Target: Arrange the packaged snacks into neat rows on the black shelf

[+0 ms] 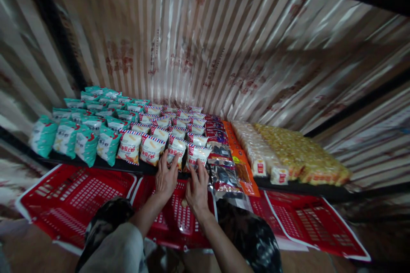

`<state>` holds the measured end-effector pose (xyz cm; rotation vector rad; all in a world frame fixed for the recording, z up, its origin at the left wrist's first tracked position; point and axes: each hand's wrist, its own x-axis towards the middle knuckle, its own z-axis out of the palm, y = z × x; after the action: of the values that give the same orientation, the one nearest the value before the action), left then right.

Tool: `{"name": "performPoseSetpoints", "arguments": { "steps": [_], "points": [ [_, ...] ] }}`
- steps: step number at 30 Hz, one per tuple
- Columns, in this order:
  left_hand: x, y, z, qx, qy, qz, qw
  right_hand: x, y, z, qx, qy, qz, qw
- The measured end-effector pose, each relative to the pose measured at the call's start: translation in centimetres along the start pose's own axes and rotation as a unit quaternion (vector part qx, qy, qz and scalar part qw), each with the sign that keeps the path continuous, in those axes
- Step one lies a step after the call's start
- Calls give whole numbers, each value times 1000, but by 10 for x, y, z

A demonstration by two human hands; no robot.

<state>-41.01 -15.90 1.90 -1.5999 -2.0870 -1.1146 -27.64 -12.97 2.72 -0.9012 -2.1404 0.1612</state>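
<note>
White snack bags (153, 149) with blue-and-red striped tops stand in rows on a low dark shelf. My left hand (166, 178) reaches to the front row, its fingers apart and resting on the lower front of one white snack bag (176, 148). Beside it, my right hand (197, 187) has its fingers stretched against the lower front of the rightmost white snack bag (197, 153). Both bags stand roughly upright, their bottoms partly covered by my fingers. Neither hand is visibly wrapped round a bag.
Teal snack bags (86, 143) fill the shelf's left. To the right lie dark purple packets (221, 149), an orange packet (238, 158), clear-wrapped white packs (256, 153) and yellow packs (304, 153). Red baskets (80, 192) sit below the shelf edge; striped sheeting (179, 42) hangs behind.
</note>
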Motion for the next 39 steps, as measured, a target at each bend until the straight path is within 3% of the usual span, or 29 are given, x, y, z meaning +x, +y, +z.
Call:
{"name": "performPoseSetpoints", "arguments": {
  "steps": [13, 22, 39],
  "points": [
    [-4, -4, 13, -44, 25, -25, 998, -3, 11, 0, -15, -16, -15, 1000],
    [-2, 3, 1, 31, 0, -36, 999, -10, 14, 1, -14, -11, -17, 1000],
    [-4, 2, 4, 11, 12, -20, 1000, -6, 22, 3, -14, -16, -19, 1000]
  ]
}}
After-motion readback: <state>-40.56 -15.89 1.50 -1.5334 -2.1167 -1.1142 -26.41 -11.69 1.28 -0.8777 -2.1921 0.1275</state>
